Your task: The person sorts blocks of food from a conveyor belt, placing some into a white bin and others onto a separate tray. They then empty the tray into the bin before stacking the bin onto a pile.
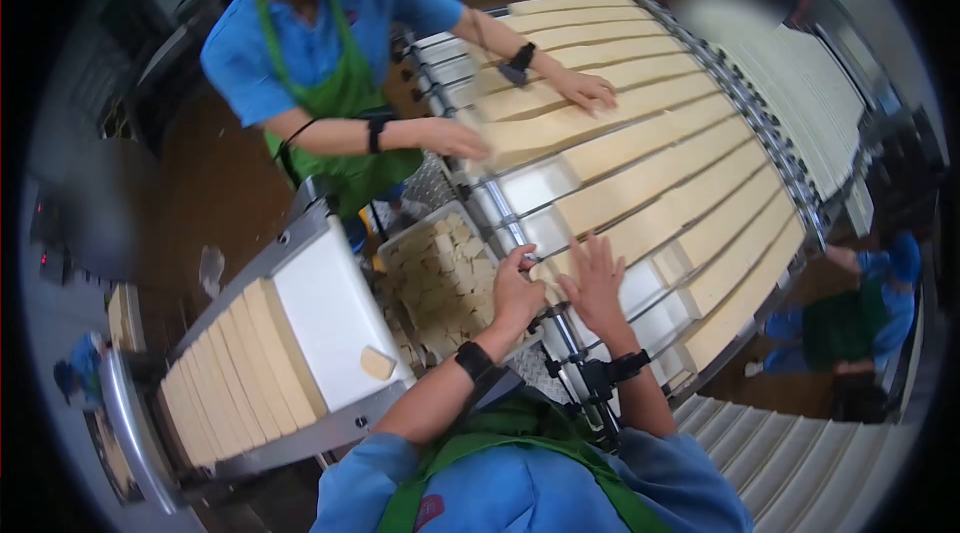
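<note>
My left hand (517, 295) is at the near end of a long pale slab (625, 231) on the conveyor, its fingers curled in. What it grips, if anything, is hidden. Beside it, my right hand (597, 291) rests palm down with fingers stretched out, against the end of that slab. Several such cream-coloured slabs, like bread or dough, lie side by side in lanes split by thin rails. Just below my hands runs a metal roller bar (565, 328). A grey bin (385, 258) full of pale offcuts stands to the left of my left hand.
Across the bin, a co-worker in a green apron (345, 98) has both hands over the slabs. At left, a white sloping conveyor (325, 298) carries a row of upright slabs (235, 373) and one small piece (377, 363). Another person (850, 318) stands at far right, near ridged white trays (790, 463).
</note>
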{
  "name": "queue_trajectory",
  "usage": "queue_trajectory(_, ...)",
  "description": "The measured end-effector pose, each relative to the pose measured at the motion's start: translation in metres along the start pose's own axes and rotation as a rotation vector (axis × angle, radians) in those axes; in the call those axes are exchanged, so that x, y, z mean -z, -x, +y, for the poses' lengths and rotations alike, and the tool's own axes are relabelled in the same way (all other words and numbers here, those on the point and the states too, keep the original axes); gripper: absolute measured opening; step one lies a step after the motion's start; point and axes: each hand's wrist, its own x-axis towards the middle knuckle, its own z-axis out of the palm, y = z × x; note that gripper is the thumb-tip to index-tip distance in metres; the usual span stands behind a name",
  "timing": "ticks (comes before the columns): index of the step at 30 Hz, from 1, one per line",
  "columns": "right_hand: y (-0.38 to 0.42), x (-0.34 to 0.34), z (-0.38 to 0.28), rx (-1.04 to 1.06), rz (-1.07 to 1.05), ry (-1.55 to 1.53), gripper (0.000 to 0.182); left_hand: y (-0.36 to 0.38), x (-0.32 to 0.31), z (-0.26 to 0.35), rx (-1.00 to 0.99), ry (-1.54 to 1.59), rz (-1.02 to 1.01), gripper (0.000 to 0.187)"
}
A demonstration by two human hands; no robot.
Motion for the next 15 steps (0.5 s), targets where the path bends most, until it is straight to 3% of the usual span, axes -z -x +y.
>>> queue_trajectory(3, -0.007, -0.002, 0.002, -0.027, -0.048, 0.104, 0.078, 0.011, 0.020, -0.008, 0.075, 0.304, 0.045, 0.053)
queue_trajectory(7, -0.015, -0.014, 0.003, -0.100, -0.087, 0.264, 0.087, 0.026, 0.079, -0.035, -0.060, 0.343, 0.197, 0.056)
queue_trajectory(8, -0.016, -0.013, 0.003, -0.156, -0.102, 0.266, 0.088, 0.036, 0.107, -0.038, -0.143, -0.046, 0.261, 0.054)
queue_trajectory(11, -0.022, 0.005, -0.033, -0.208, -0.082, 0.397, 0.092, 0.077, 0.184, -0.063, -0.145, -0.161, 0.485, 0.053)
queue_trajectory(13, -0.029, 0.016, -0.086, -0.083, 0.094, 0.494, 0.088, 0.120, 0.234, -0.097, -0.126, -0.239, 0.629, 0.049)
queue_trajectory(14, -0.042, 0.000, -0.109, -0.013, 0.080, 0.479, 0.088, 0.144, 0.253, -0.112, -0.083, -0.317, 0.784, 0.050)
queue_trajectory(15, -0.050, -0.014, -0.131, 0.183, 0.106, 0.241, 0.082, 0.167, 0.268, -0.124, -0.043, -0.394, 0.923, 0.052)
